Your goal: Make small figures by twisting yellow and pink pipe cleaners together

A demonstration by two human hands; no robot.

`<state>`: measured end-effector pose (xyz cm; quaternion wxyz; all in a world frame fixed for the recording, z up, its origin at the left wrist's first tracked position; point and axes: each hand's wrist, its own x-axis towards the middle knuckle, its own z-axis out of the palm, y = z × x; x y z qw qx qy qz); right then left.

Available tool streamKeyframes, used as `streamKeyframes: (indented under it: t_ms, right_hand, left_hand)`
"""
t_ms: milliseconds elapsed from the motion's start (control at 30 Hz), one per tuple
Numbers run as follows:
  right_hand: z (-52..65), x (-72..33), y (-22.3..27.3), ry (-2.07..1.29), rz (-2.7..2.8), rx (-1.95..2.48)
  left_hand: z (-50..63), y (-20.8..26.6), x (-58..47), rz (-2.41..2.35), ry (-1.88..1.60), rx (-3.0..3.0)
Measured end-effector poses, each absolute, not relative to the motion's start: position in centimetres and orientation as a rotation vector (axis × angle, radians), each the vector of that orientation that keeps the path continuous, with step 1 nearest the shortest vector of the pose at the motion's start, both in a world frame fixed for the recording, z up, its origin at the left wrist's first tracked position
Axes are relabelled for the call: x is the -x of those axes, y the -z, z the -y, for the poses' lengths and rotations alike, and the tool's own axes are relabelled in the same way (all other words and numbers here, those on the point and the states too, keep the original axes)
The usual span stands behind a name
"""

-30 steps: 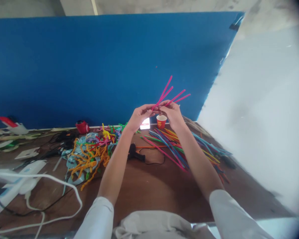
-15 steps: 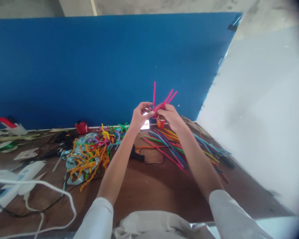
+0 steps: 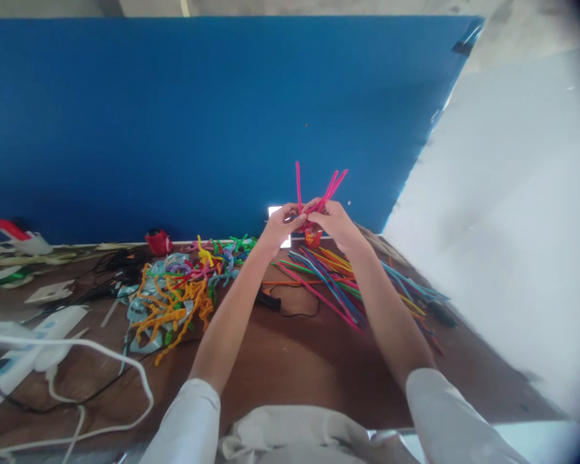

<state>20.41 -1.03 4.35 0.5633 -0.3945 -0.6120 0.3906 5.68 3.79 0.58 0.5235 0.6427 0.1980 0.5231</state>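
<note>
Both hands are raised above the far part of the table, fingertips close together around pink pipe cleaners (image 3: pixel 329 188). My left hand (image 3: pixel 283 227) pinches them from the left, beside one stem that stands nearly upright. My right hand (image 3: pixel 336 222) is closed on them from the right, where two stems slant up and to the right. The spot where the stems meet is mostly hidden by my fingers. Behind my hands are a bright screen (image 3: pixel 286 242) and a small red cup (image 3: pixel 312 238) with yellow marks.
Loose straight pipe cleaners (image 3: pixel 336 296) in several colours lie under my right arm. Bent, twisted ones (image 3: pixel 174 306) are heaped on the left. A black-handled tool (image 3: pixel 269 300) with a cord lies between. A white power strip (image 3: pixel 53 332) and cables sit at left; a blue panel (image 3: pixel 174 116) stands behind.
My hands have drawn slightly closer together, still gripping the pink pipe cleaners. The upright stem has shifted a little left. The camera view has tilted slightly, and more of the screen shows.
</note>
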Motion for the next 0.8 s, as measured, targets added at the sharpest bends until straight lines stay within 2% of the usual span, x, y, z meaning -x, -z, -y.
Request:
streamKeyframes:
  t_ms: [200,367,633,800]
  right_hand:
    - [1.4,-20.4,-4.4,-0.934,1.486,0.875]
    - [0.7,-20.4,-4.0,-0.808,1.458,0.89]
    - [0.7,-20.5,-3.9,-0.482,1.485,0.953]
    - [0.7,-19.8,-3.4,-0.516,1.487,0.948]
  left_hand:
    - [-3.5,-1.2,-5.3,-0.596,-1.369,-1.544]
    - [-3.5,-1.5,-5.2,-0.698,-1.434,-1.524]
    - [-2.8,-1.8,-5.0,-0.576,-1.181,-1.559]
    - [-2.5,-2.1,-5.6,-0.65,-1.191,-1.565]
